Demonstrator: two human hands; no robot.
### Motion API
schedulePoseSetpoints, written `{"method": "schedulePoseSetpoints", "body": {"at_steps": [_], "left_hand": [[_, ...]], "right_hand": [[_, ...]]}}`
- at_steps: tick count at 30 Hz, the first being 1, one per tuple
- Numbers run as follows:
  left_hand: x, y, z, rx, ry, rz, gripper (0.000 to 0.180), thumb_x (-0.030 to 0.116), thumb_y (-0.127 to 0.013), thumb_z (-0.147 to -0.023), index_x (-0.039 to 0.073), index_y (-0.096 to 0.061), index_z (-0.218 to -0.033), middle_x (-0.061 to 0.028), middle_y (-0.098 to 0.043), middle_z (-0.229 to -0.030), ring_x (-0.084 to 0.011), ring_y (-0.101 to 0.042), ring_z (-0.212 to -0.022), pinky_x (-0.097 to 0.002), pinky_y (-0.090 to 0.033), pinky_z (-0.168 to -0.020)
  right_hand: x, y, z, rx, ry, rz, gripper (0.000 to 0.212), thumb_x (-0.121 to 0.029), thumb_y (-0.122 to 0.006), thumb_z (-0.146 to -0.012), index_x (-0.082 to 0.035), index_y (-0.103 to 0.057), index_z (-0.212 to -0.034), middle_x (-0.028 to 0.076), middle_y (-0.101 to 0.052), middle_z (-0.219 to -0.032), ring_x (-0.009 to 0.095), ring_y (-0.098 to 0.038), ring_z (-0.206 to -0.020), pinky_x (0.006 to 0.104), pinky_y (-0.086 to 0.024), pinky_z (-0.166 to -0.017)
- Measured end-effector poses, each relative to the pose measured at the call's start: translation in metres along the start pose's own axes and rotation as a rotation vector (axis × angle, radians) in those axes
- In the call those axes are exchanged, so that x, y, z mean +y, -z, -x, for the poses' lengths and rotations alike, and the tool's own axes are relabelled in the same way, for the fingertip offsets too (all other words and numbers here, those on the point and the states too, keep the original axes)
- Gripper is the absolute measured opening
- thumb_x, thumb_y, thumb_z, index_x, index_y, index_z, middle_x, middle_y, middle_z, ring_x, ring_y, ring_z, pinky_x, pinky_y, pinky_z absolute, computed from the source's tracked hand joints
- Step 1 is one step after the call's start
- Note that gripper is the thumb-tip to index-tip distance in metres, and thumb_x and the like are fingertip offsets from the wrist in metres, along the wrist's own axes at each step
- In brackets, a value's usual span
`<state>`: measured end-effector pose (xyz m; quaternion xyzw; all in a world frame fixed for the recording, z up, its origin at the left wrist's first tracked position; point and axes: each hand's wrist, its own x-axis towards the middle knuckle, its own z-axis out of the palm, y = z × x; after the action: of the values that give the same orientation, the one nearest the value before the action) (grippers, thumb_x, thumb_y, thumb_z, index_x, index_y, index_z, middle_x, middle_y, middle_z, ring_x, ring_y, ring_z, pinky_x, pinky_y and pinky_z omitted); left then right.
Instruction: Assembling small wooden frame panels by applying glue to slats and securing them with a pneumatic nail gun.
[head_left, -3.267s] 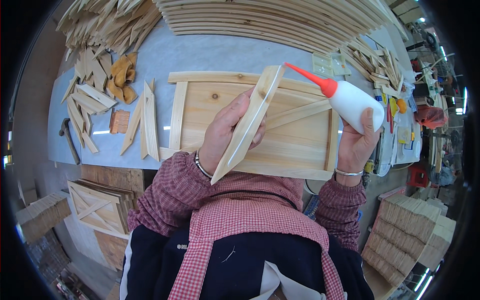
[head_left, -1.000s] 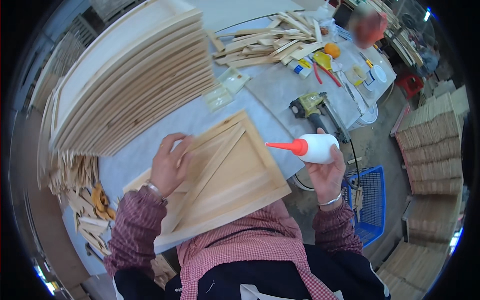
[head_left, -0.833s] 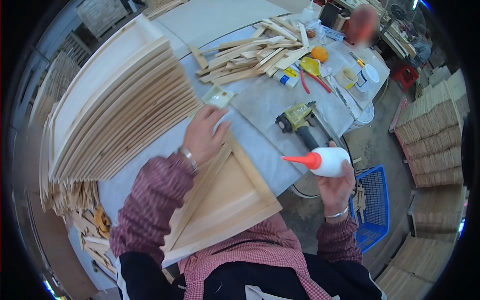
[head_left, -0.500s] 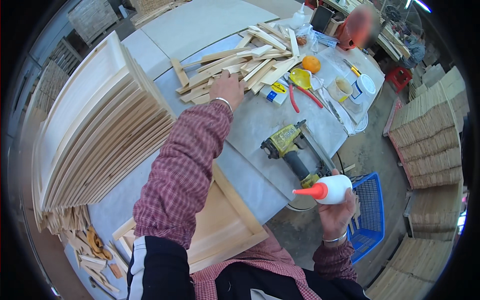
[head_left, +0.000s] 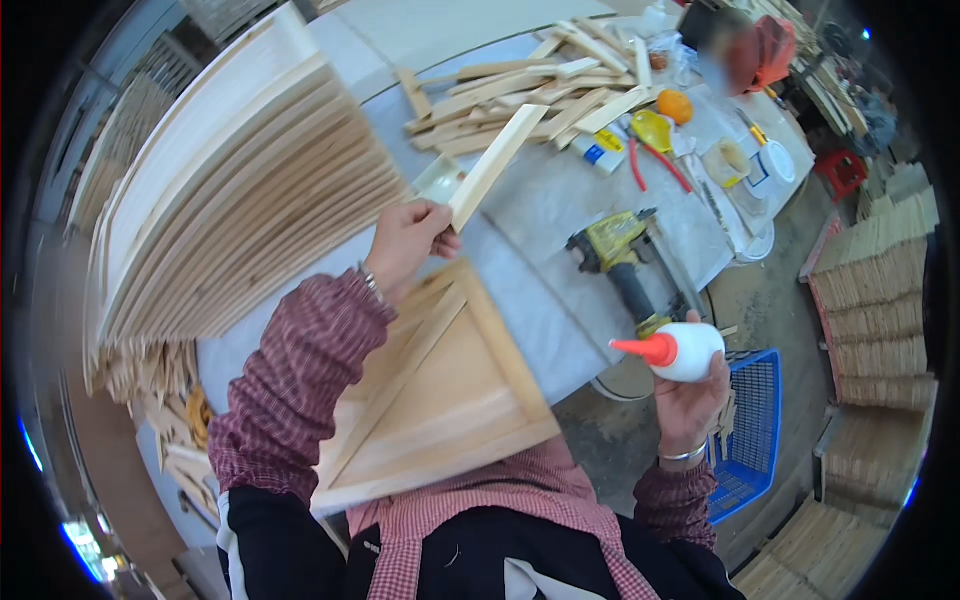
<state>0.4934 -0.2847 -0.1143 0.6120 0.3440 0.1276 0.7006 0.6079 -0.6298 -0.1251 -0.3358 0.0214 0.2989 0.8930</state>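
My left hand [head_left: 410,240] is closed on one end of a flat pale wooden strip [head_left: 497,168], which tilts up and away to the right. Below that hand lies a framed wooden panel [head_left: 470,400] with a diagonal slat across it, at the table's near edge. My right hand [head_left: 692,400] grips a white glue bottle [head_left: 695,352] with a red nozzle that points left. Behind the bottle, a yellow and black nail gun [head_left: 622,260] rests on the table. A heap of loose wooden strips [head_left: 490,100] lies at the far side.
Tall stacked panels [head_left: 250,190] stand on the left. Pliers with red handles [head_left: 660,165], an orange [head_left: 674,106] and a white tub [head_left: 772,165] sit at the far right. A blue basket [head_left: 765,430] is beside the table; board stacks [head_left: 880,300] line the right.
My left hand has drawn back from the heap toward me and now holds a wooden strip. The right hand still grips the glue bottle. The whole view has shifted, showing more of the panel.
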Motion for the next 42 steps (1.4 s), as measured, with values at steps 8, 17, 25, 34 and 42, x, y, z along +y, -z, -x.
{"method": "schedulePoseSetpoints", "body": {"at_steps": [8, 17, 25, 34, 42], "left_hand": [[-0.057, 0.029, 0.167, 0.106, 0.179, 0.283, 0.021, 0.016, -0.053, -0.092, -0.004, -0.058, -0.091, -0.0094, -0.063, -0.079, -0.0144, -0.061, -0.068, -0.0244, -0.052, -0.062], [-0.106, -0.031, 0.221, -0.204, 0.313, 0.212, 0.023, 0.017, -0.052, -0.093, -0.003, -0.059, -0.101, -0.0092, -0.064, -0.082, -0.0138, -0.062, -0.066, -0.0239, -0.052, -0.059], [-0.08, 0.016, 0.158, -0.081, -0.52, -0.956, 0.028, 0.01, -0.057, -0.08, 0.004, -0.057, -0.107, -0.0086, -0.059, -0.1, -0.0274, -0.059, -0.088, -0.0369, -0.049, -0.072], [-0.071, 0.007, 0.11, -0.26, -1.137, -1.38, 0.033, 0.014, -0.061, -0.073, 0.008, -0.057, -0.105, -0.0077, -0.052, -0.114, -0.0225, -0.05, -0.103, -0.036, -0.04, -0.091], [-0.058, 0.012, 0.131, -0.233, -1.105, -1.411, 0.019, 0.013, -0.06, -0.071, 0.007, -0.053, -0.087, -0.0076, -0.054, -0.097, -0.0224, -0.052, -0.099, -0.0351, -0.041, -0.087]], "right_hand": [[0.014, -0.006, 0.018, -0.061, -0.008, 0.035, 0.06, -0.027, -0.058, -0.086, 0.007, -0.036, -0.13, 0.019, -0.052, -0.122, 0.032, -0.053, -0.113, 0.0458, -0.046, -0.093], [0.021, -0.009, 0.042, -0.09, -0.007, 0.029, 0.052, -0.028, -0.056, -0.088, 0.0, -0.039, -0.129, 0.017, -0.045, -0.132, 0.032, -0.049, -0.118, 0.0511, -0.048, -0.092], [0.014, 0.003, 0.047, -0.046, -0.01, 0.041, 0.051, -0.033, -0.057, -0.087, -0.001, -0.043, -0.125, 0.017, -0.049, -0.127, 0.033, -0.05, -0.117, 0.0521, -0.047, -0.093], [0.018, 0.001, 0.035, -0.043, -0.037, 0.052, 0.052, -0.039, -0.056, -0.088, -0.001, -0.045, -0.123, 0.016, -0.052, -0.124, 0.033, -0.052, -0.114, 0.052, -0.048, -0.092], [0.02, 0.003, 0.04, 0.003, -0.03, 0.084, 0.052, -0.038, -0.057, -0.088, -0.002, -0.044, -0.123, 0.017, -0.052, -0.124, 0.033, -0.052, -0.114, 0.0522, -0.048, -0.091]]}}
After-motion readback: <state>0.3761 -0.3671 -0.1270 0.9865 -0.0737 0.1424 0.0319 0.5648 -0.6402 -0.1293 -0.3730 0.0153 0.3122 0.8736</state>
